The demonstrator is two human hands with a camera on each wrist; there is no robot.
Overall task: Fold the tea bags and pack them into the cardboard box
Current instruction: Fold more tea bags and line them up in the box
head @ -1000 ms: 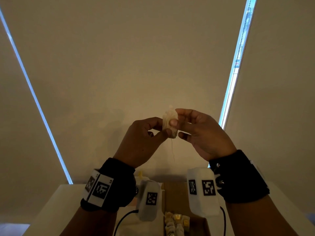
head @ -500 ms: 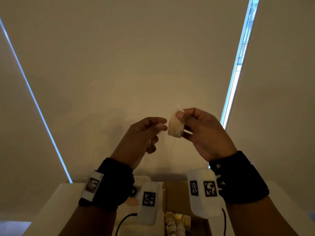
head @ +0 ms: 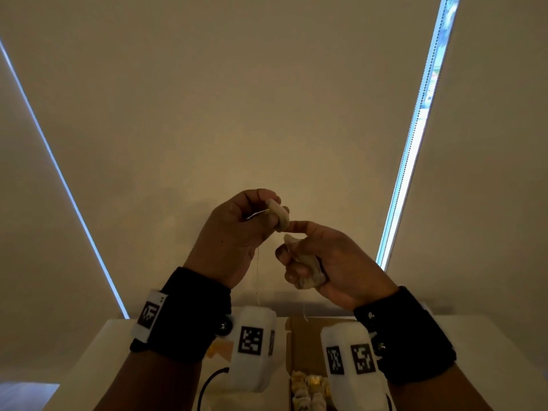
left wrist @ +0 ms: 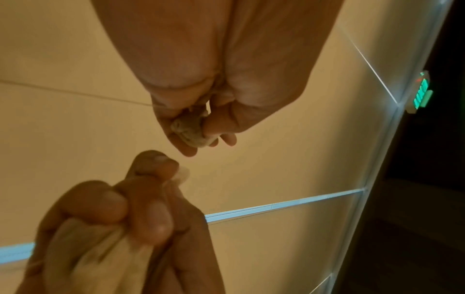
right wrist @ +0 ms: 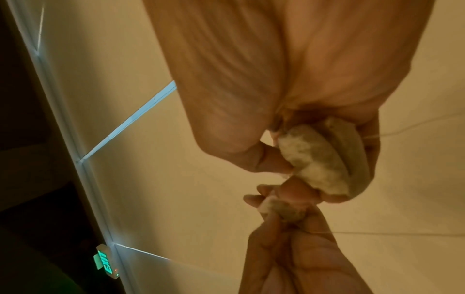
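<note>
Cardboard box (head: 299, 345), partly hidden by wrist cameras (head: 353, 360), is seen below. One crumpled beige tea bag (head: 280, 216) is pinched by the left hand (head: 234, 232); another (head: 308, 271) is clutched in the right hand (head: 335, 262).

Beige tea bags (head: 308, 271) (mottled), brown cardboard box (head: 299, 339), black-and-white checkered wrist markers (head: 250, 341).

I see a white table (head: 98, 348) at the bottom edge; on it sits an open cardboard box (head: 299, 345) holding folded tea bags (head: 308, 391), a black cable (head: 209, 387) beside it
</note>
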